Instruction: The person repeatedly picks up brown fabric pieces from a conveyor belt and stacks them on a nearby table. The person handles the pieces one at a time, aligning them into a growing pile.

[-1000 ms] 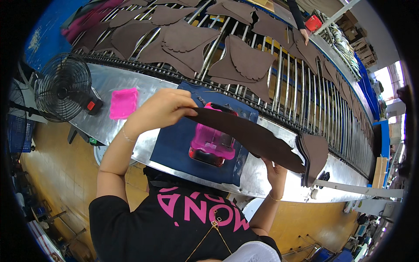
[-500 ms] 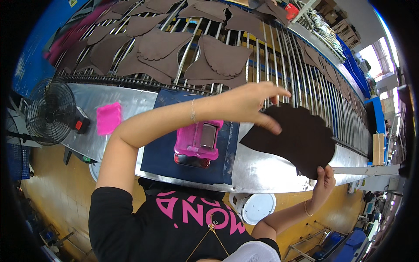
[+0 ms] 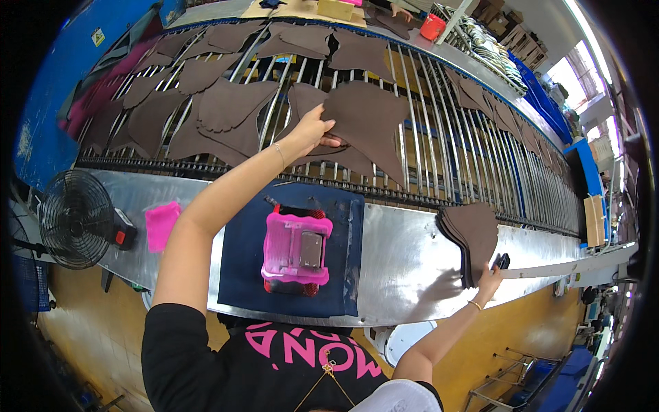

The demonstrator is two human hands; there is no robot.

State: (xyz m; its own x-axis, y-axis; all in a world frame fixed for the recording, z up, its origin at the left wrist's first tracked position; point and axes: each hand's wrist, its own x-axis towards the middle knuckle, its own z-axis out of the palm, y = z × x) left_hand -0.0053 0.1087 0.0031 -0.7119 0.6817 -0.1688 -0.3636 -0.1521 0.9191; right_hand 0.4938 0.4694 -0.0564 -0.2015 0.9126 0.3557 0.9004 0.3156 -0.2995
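Observation:
My left hand point(image 3: 316, 134) reaches over the roller conveyor, its fingers closed on the left edge of a brown sheet piece point(image 3: 371, 117) with curved sides. That piece lies over other brown pieces on the rods. At the right, my right hand point(image 3: 489, 280) grips the lower end of a stack of brown pieces point(image 3: 473, 233), whose layers show along the left side. Part of my right fingers is hidden by the stack. Between my arms, a pink frame with a metal block point(image 3: 298, 248) rests on a dark blue mat point(image 3: 240, 275).
The conveyor's metal rods point(image 3: 446, 151) carry several brown pieces. On the metal table point(image 3: 391, 275) are a pink pad point(image 3: 163, 225) and, at the left end, a black fan point(image 3: 77, 218). A small black object point(image 3: 503, 261) sits beside my right hand. Another person's hand point(image 3: 401, 12) shows across the conveyor.
My left hand has left the dark piece at the right and moved left and away from me, taking hold of a brown piece over the conveyor. My right hand has shifted slightly left.

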